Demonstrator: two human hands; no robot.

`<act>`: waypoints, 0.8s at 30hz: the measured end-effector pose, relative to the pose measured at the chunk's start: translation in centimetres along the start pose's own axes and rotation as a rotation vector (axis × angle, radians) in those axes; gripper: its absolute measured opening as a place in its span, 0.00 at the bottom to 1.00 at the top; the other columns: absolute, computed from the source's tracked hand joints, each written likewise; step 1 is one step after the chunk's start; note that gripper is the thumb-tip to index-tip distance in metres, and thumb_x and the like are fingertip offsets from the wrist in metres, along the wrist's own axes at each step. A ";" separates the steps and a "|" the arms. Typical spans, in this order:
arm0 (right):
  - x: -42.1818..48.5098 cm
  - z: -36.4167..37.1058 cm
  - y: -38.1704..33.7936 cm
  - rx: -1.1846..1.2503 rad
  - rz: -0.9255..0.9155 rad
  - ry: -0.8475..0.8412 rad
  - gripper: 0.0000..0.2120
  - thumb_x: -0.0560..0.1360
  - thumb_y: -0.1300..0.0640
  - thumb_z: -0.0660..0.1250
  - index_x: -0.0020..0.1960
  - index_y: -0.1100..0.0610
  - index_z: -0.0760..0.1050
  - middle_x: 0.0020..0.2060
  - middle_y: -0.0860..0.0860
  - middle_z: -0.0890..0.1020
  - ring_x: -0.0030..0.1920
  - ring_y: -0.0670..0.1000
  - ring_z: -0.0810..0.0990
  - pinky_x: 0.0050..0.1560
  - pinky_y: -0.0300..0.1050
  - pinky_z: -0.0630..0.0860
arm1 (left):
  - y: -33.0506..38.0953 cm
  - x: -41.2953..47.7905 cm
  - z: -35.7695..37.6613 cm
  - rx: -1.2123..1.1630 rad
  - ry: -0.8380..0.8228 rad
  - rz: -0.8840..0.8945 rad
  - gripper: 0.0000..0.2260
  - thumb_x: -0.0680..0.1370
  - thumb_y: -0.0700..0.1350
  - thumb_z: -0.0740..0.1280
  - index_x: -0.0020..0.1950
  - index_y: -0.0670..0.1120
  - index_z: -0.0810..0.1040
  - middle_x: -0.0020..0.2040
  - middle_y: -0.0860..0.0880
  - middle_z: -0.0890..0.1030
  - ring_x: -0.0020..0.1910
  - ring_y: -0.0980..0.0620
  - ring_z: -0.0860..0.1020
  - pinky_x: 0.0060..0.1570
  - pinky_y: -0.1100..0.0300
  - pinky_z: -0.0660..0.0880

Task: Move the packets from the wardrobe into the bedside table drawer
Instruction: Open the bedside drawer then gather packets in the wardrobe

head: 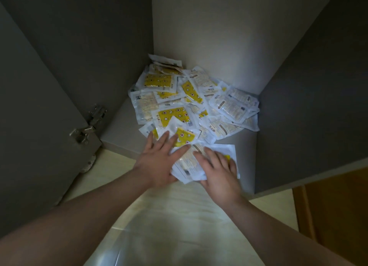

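Note:
A heap of several white packets (185, 98), some with yellow printed panels, lies on the wardrobe floor (117, 124) against its back corner. At the front edge lies a small stack of packets (188, 164) between my hands. My left hand (159, 158) lies flat with fingers spread, pressing on the stack's left side and on a yellow packet (184, 136). My right hand (218, 170) rests on the stack's right side, its fingers lying over the top. The underside of the stack is hidden.
The wardrobe's left door (29, 116) stands open with a metal hinge (87, 124). A grey side panel (310, 116) walls the right. Pale glossy floor (169, 216) lies below me; a wooden surface (334, 212) sits at the lower right.

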State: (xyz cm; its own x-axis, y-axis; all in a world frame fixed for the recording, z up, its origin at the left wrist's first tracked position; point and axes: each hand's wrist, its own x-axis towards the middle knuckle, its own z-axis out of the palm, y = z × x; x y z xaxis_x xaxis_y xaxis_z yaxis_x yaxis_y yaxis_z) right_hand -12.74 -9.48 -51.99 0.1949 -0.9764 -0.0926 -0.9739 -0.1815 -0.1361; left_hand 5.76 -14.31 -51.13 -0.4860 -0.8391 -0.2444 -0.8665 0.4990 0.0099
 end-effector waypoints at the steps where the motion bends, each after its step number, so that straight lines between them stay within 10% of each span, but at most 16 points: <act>1: -0.4 0.6 0.5 -0.042 -0.019 0.031 0.46 0.50 0.49 0.82 0.65 0.47 0.67 0.63 0.51 0.76 0.60 0.55 0.73 0.53 0.63 0.75 | -0.1 -0.6 0.7 0.019 0.077 0.036 0.37 0.75 0.63 0.59 0.77 0.59 0.43 0.78 0.43 0.49 0.77 0.41 0.46 0.71 0.39 0.39; 4: -1.7 1.1 0.7 -0.094 -0.105 0.068 0.51 0.45 0.51 0.83 0.65 0.47 0.66 0.62 0.51 0.73 0.59 0.55 0.69 0.51 0.64 0.76 | -0.1 -2.0 1.8 0.062 0.278 0.128 0.29 0.71 0.59 0.61 0.71 0.55 0.62 0.60 0.41 0.78 0.65 0.37 0.74 0.62 0.36 0.65; 7: -2.1 1.2 0.7 -0.105 -0.178 0.167 0.47 0.49 0.63 0.78 0.65 0.47 0.65 0.58 0.52 0.79 0.56 0.54 0.70 0.49 0.61 0.78 | 0.3 -2.7 2.9 0.040 0.360 0.175 0.37 0.59 0.45 0.78 0.65 0.53 0.67 0.47 0.41 0.80 0.51 0.38 0.81 0.53 0.42 0.75; 12: -1.4 -0.2 0.6 0.004 -0.242 0.317 0.30 0.61 0.64 0.52 0.58 0.48 0.76 0.47 0.47 0.84 0.43 0.52 0.83 0.43 0.47 0.80 | 0.2 -2.7 1.2 -0.129 0.444 0.171 0.30 0.56 0.35 0.76 0.57 0.48 0.81 0.37 0.45 0.78 0.28 0.45 0.78 0.29 0.60 0.76; 17: -0.6 -3.0 -1.0 0.140 -0.208 0.255 0.23 0.60 0.66 0.68 0.54 0.55 0.80 0.46 0.52 0.85 0.40 0.55 0.84 0.34 0.44 0.80 | -1.3 -3.8 -1.0 -0.475 0.316 0.129 0.22 0.66 0.39 0.65 0.59 0.47 0.81 0.45 0.43 0.81 0.41 0.43 0.82 0.38 0.56 0.77; 24: -4.7 -13.5 -6.5 0.182 0.001 -0.158 0.18 0.79 0.49 0.61 0.65 0.56 0.70 0.57 0.54 0.79 0.57 0.58 0.77 0.48 0.48 0.69 | -1.7 -11.2 -11.6 -0.663 0.100 -0.052 0.21 0.71 0.52 0.64 0.55 0.39 0.81 0.50 0.41 0.82 0.51 0.44 0.79 0.47 0.57 0.72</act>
State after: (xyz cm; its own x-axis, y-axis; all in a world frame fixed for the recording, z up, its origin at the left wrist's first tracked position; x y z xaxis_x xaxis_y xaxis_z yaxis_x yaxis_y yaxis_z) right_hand -8.90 -5.28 -37.34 0.2236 -0.9436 -0.2443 -0.9401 -0.1425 -0.3098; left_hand 11.31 -8.30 -37.14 -0.4223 -0.8905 -0.1696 -0.7599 0.2457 0.6018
